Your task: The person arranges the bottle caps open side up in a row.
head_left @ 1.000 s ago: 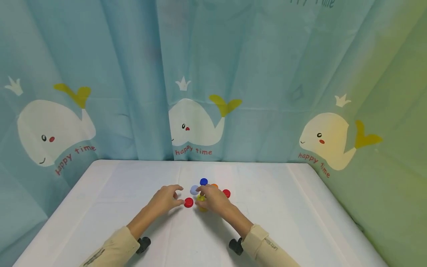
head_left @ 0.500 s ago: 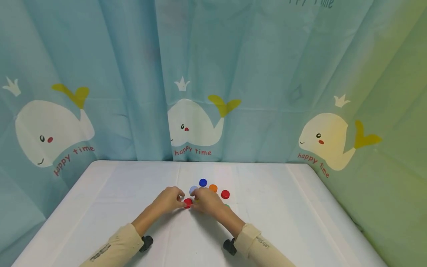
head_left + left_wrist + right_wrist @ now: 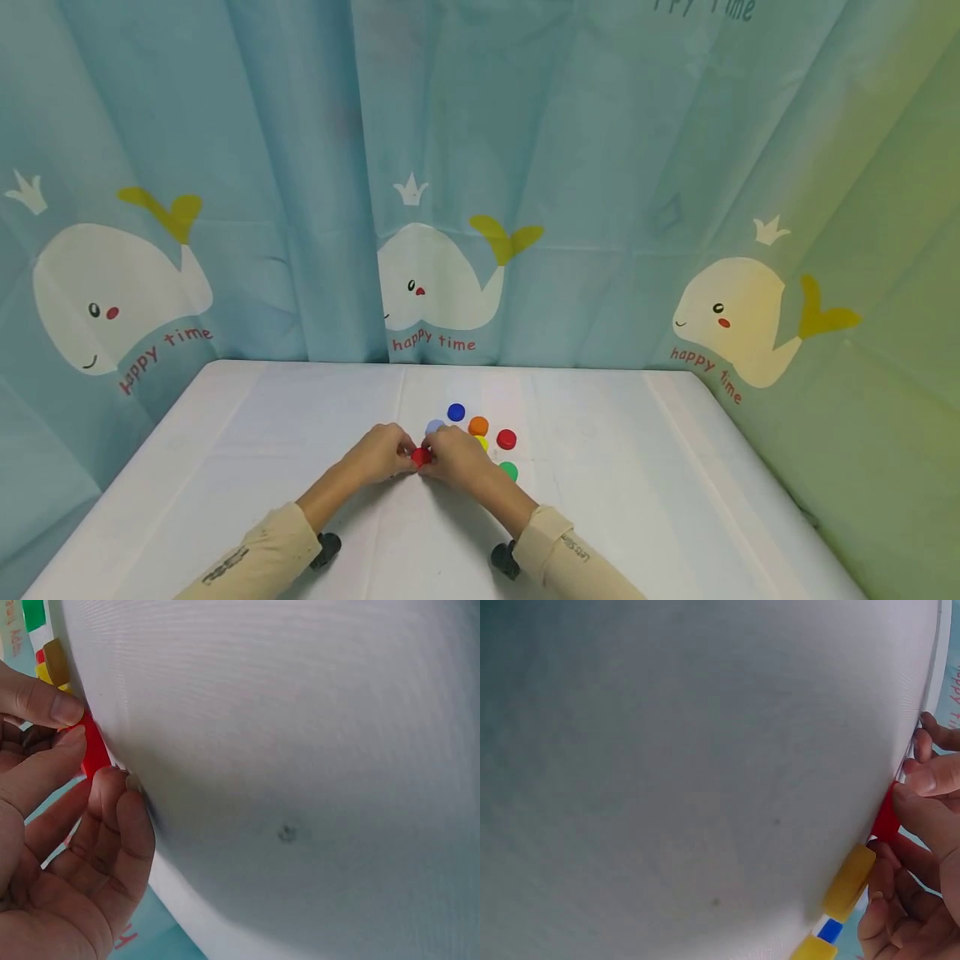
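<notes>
A round red bottle cap (image 3: pixel 422 457) sits low on the white table between both hands. My left hand (image 3: pixel 378 452) pinches its left side; in the left wrist view the thumb tip (image 3: pixel 73 738) lies on the red cap (image 3: pixel 95 752) with the fingers curled round below. From the other side my right hand (image 3: pixel 459 457) grips the same cap, its thumb (image 3: pixel 911 804) against the red edge (image 3: pixel 886 817) in the right wrist view. Next to the right hand, a light blue cap (image 3: pixel 435 427) and a yellow cap (image 3: pixel 482 443) are partly covered.
Farther back lie a dark blue cap (image 3: pixel 456 412) and an orange cap (image 3: pixel 478 426). A second red cap (image 3: pixel 507 439) and a green cap (image 3: pixel 507 472) are right of the right hand. Blue whale-print curtains (image 3: pixel 600 167) hang behind the white table (image 3: pixel 637 467).
My right hand has moved left from over the yellow caps onto the red cap, uncovering the orange and green ones. My left hand has shifted slightly right and closed on the red cap.
</notes>
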{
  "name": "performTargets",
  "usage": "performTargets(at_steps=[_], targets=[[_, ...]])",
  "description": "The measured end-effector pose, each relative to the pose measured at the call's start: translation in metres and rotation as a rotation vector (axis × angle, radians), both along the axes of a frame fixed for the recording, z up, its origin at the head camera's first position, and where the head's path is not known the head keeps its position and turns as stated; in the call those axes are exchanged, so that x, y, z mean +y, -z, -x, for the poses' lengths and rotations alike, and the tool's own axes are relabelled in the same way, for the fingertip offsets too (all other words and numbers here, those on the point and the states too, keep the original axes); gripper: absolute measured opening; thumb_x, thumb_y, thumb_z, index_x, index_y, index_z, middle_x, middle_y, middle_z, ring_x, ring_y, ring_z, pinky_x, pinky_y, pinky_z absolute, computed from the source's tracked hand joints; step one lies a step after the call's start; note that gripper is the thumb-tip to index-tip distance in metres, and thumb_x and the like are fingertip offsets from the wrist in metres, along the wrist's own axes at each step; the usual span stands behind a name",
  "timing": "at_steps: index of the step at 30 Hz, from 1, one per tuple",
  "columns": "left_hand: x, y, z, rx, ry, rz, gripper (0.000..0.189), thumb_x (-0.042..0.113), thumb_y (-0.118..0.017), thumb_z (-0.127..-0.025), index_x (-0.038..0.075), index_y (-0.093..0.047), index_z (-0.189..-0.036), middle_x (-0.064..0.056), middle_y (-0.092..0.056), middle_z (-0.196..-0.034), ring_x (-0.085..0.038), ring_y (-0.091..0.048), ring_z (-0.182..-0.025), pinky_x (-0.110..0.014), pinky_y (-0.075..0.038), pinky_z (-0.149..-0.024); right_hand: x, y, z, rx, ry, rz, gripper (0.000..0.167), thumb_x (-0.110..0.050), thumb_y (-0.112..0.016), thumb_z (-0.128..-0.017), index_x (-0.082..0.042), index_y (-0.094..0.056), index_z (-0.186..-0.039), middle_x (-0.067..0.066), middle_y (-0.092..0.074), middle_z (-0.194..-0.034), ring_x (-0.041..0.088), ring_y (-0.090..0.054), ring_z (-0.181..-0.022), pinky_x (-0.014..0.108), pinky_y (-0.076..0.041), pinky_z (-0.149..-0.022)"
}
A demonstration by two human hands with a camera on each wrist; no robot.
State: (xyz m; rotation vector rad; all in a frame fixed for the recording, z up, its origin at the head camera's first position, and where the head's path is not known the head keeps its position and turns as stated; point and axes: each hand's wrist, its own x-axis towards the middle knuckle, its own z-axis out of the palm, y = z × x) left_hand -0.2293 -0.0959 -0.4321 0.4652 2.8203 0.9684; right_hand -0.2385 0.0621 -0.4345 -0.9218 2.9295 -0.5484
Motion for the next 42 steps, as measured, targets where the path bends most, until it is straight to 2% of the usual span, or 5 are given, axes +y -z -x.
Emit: performTargets(at_steps=[12,21,27,35,42], targets=[[-0.012,-0.005,-0.002,-0.114,0.046,-0.196,0.016,0.009,-0.069,-0.085,-0.002,-0.07,-0.097,-0.004,-0.06,-0.063,-0.014,-0.056,-0.049,-0.026,-0.047,-0.046,0.001,-0.001,-0.003,0.065,0.024,-0.042,0.027,-0.025,-0.078,-0.078,-0.008,-0.067,-0.095,-0.006,-0.054,-0.073,0.005,-0.049,-0.065,0.011,-0.043,-0.057],[-0.015,-0.015,-0.004,-0.272,-0.127,-0.529,0.03,0.015,-0.072,-0.084,-0.007,-0.065,-0.103,-0.014,-0.067,-0.075,-0.016,-0.061,-0.054,-0.03,-0.053,-0.055,0.005,-0.016,-0.008,0.128,-0.004,0.069,0.026,-0.022,-0.075,-0.082,-0.008,-0.063,-0.1,-0.005,-0.062,-0.08,0.001,-0.053,-0.063,0.009,-0.042,-0.055],[-0.009,-0.024,-0.011,-0.251,-0.194,-0.617,0.031,0.012,-0.07,-0.085,-0.011,-0.064,-0.105,-0.012,-0.068,-0.081,-0.021,-0.067,-0.068,-0.031,-0.055,-0.065,0.011,-0.02,-0.012,-0.069,0.033,0.332,0.024,-0.017,-0.072,-0.085,-0.007,-0.063,-0.105,-0.004,-0.064,-0.085,0.003,-0.058,-0.069,0.014,-0.047,-0.061],[-0.005,-0.028,-0.023,-0.189,-0.16,-0.659,0.025,0.012,-0.07,-0.085,-0.007,-0.065,-0.101,-0.011,-0.067,-0.086,-0.026,-0.068,-0.075,-0.033,-0.054,-0.069,0.024,-0.025,-0.014,-0.312,0.053,0.656,0.021,-0.021,-0.066,-0.089,-0.004,-0.07,-0.101,-0.001,-0.068,-0.079,0.011,-0.064,-0.068,0.026,-0.053,-0.065],[-0.005,-0.028,-0.032,0.081,-0.122,-0.505,0.017,0.022,-0.074,-0.082,0.011,-0.07,-0.094,0.003,-0.067,-0.088,-0.017,-0.065,-0.083,-0.029,-0.053,-0.071,0.034,-0.036,-0.015,-0.616,0.054,0.856,0.023,-0.018,-0.065,-0.09,0.001,-0.068,-0.104,0.01,-0.068,-0.093,0.03,-0.064,-0.087,0.036,-0.053,-0.077]])
